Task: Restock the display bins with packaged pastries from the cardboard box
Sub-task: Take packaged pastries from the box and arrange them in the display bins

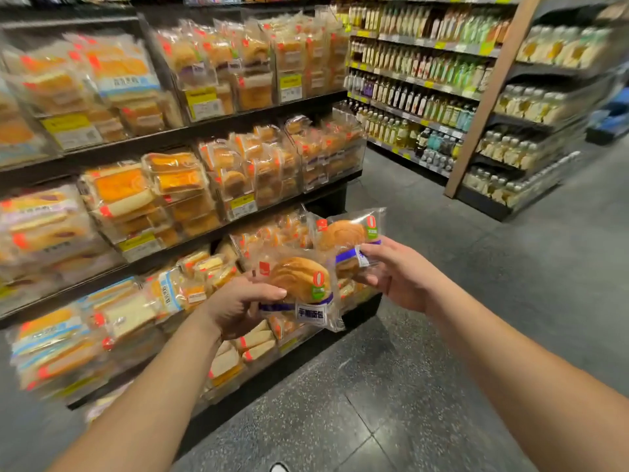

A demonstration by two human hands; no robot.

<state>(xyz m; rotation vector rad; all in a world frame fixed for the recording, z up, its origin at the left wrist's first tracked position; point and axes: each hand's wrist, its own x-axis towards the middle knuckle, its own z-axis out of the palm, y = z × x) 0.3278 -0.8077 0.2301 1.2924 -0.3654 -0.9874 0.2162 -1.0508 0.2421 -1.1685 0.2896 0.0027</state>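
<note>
My left hand (238, 306) grips a clear packet with a round brown pastry (301, 284), thumb on top, in front of the lower display bins (357, 294). Just to its right my right hand (396, 274) pinches a second, similar pastry packet (347, 233) by its lower edge and holds it a little higher. Both packets hang in the air near the right end of the bread shelving. The cardboard box is not in view.
Tiered dark shelves (218, 126) with clear bins full of wrapped breads fill the left. Bottle shelves (418, 83) line the back and right, with a wooden post (490, 97) between them. Grey speckled floor (408, 386) lies below. A shoe tip (279, 467) shows at the bottom.
</note>
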